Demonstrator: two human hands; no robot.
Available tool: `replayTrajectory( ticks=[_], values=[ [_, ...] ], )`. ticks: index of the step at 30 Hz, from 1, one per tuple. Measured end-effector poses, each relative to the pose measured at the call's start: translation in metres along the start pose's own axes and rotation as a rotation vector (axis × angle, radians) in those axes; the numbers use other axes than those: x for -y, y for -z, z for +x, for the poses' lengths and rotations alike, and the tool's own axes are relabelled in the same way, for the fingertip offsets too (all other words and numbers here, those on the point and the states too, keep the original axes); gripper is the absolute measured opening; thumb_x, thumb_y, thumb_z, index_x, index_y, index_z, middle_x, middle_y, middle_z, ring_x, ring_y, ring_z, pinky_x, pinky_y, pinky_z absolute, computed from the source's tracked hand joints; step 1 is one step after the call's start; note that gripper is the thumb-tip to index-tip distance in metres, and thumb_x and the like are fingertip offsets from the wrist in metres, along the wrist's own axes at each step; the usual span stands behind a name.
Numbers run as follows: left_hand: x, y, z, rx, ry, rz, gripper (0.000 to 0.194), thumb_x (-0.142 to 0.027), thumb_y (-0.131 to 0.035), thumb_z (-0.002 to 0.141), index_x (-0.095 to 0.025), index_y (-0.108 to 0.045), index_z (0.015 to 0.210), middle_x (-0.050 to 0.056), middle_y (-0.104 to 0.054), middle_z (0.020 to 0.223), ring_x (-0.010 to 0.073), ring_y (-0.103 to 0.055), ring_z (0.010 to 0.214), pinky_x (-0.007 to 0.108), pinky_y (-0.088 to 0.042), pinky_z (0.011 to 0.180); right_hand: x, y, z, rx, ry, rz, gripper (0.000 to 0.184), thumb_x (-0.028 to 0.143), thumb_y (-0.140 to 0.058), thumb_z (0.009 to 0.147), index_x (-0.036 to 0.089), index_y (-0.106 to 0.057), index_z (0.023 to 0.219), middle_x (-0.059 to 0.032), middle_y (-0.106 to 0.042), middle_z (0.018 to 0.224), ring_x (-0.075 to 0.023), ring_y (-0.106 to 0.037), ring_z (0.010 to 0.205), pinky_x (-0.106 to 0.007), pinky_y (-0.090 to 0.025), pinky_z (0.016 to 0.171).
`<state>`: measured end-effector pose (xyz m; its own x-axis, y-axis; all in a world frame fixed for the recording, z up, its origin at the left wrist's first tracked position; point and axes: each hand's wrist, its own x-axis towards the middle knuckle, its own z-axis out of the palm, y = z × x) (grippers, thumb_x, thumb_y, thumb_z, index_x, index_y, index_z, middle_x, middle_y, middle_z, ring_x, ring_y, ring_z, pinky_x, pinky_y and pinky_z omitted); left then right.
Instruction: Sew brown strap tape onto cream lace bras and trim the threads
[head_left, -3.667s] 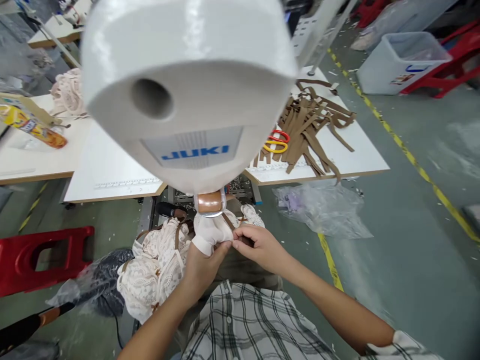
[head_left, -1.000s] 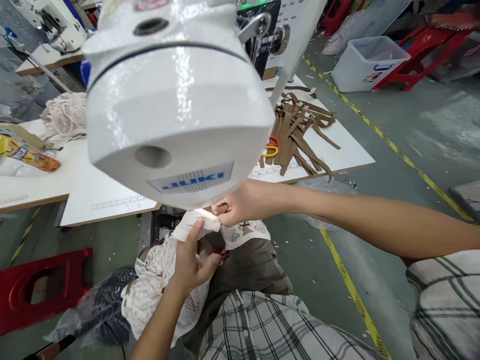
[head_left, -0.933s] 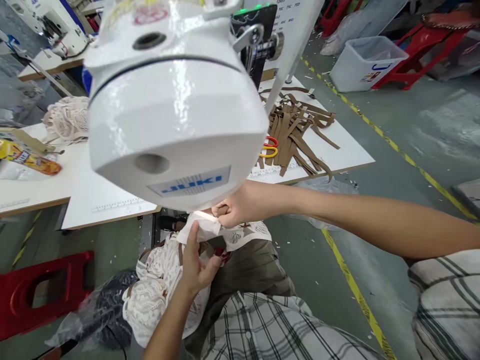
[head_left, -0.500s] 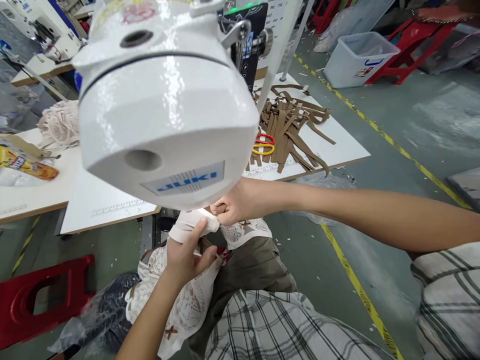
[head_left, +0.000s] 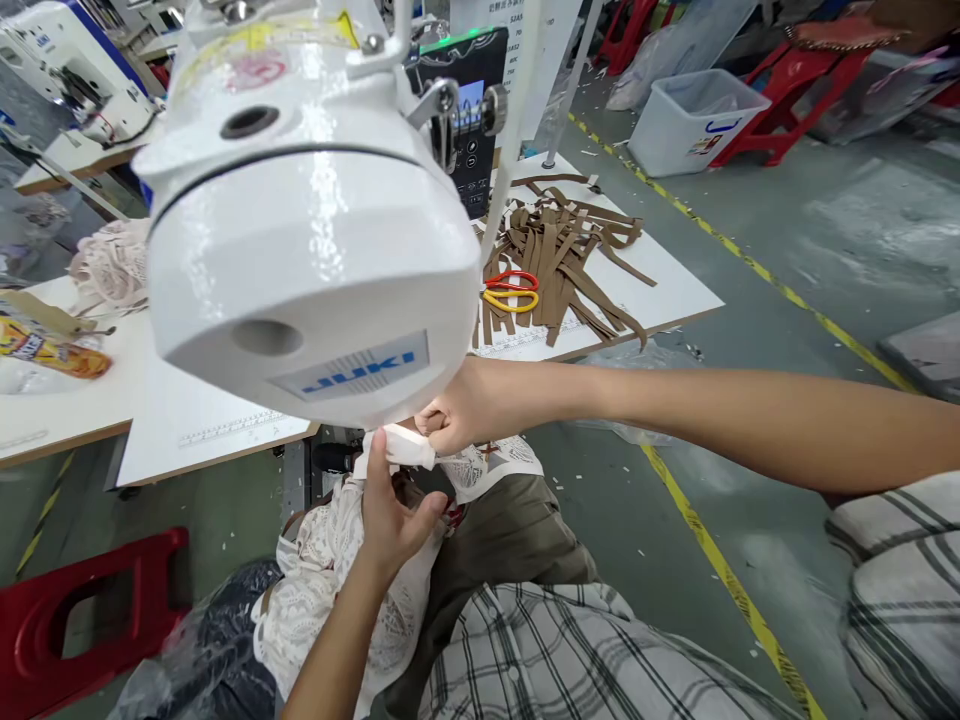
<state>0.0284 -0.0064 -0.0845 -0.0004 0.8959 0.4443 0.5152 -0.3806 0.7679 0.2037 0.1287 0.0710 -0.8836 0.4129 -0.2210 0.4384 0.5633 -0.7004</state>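
Note:
A white lace bra (head_left: 480,468) with a small brown bow lies across my lap, below the sewing machine head (head_left: 322,280). Its plain white band (head_left: 409,447) stretches between my hands. My right hand (head_left: 457,405) is closed in a pinch on the band's right end, just under the machine head. At the left end, my left hand (head_left: 394,520) has its index finger over the band and its thumb held apart; its other fingers are mostly hidden. More white lace pieces (head_left: 322,580) are heaped by my left forearm. The needle area is hidden behind the machine head.
On the white table (head_left: 682,298) to the right lie brown strips (head_left: 562,260) and red-and-yellow scissors (head_left: 511,292). A red stool (head_left: 97,600) stands low at left. Pale straps (head_left: 112,265) and a snack packet (head_left: 49,345) rest on the left table. A plastic bin (head_left: 690,120) is behind.
My left hand has moved slightly up and right along the band, toward my right hand. The band looks more folded between them. The view has shifted a little.

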Motion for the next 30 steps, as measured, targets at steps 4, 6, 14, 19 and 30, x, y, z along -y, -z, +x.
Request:
replayTrajectory(
  ticks=[4,6,14,19,30],
  values=[
    [0.005,0.019,0.008,0.062,-0.386,0.34,0.077,-0.035,-0.071,0.083,-0.022,-0.035,0.15,0.014,-0.066,0.121,0.0303,-0.065,0.11,0.042,-0.053,0.095,0.002,0.001,-0.001,-0.006,-0.004,-0.039,0.034,0.011,-0.055,0.072,0.02,-0.026,0.059,0.0061,-0.023,0.057,-0.0094,-0.02,0.057,-0.028,-0.015,0.055],
    [0.002,0.026,0.015,0.106,-0.481,0.473,0.076,-0.03,-0.072,0.081,-0.021,-0.038,0.148,0.011,-0.072,0.106,0.0277,-0.069,0.099,0.04,-0.054,0.093,0.003,0.001,-0.001,0.007,-0.017,-0.051,0.036,0.014,-0.057,0.074,0.02,-0.025,0.059,0.0061,-0.023,0.057,-0.0094,-0.02,0.057,-0.028,-0.016,0.054],
    [-0.01,0.042,0.032,0.201,-0.568,0.56,0.063,-0.021,-0.07,0.082,-0.021,-0.048,0.141,0.012,-0.071,0.112,0.0289,-0.068,0.106,0.041,-0.053,0.096,0.001,0.001,-0.001,-0.004,-0.036,-0.043,0.035,0.02,-0.059,0.077,0.019,-0.032,0.056,0.006,-0.027,0.053,-0.0095,-0.023,0.055,-0.026,-0.021,0.053],
    [-0.028,0.038,0.026,0.259,-0.33,0.517,0.062,-0.019,-0.066,0.084,-0.021,-0.046,0.143,0.016,-0.065,0.124,0.0299,-0.064,0.112,0.041,-0.053,0.094,-0.021,-0.023,-0.012,-0.284,0.137,-0.06,0.008,0.024,-0.06,0.088,0.019,-0.066,0.09,-0.0047,-0.062,0.088,-0.0168,-0.053,0.079,-0.027,-0.039,0.069],
    [-0.061,0.019,0.016,0.19,-0.095,0.613,0.057,-0.023,-0.062,0.089,-0.02,-0.044,0.143,0.008,-0.075,0.096,0.016,-0.067,0.058,0.024,-0.048,0.052,-0.041,-0.051,-0.014,-0.591,0.225,0.011,0.015,0.02,-0.058,0.091,0.019,-0.073,0.089,-0.0068,-0.068,0.099,-0.0209,-0.055,0.1,-0.033,-0.043,0.088]
  ],
)
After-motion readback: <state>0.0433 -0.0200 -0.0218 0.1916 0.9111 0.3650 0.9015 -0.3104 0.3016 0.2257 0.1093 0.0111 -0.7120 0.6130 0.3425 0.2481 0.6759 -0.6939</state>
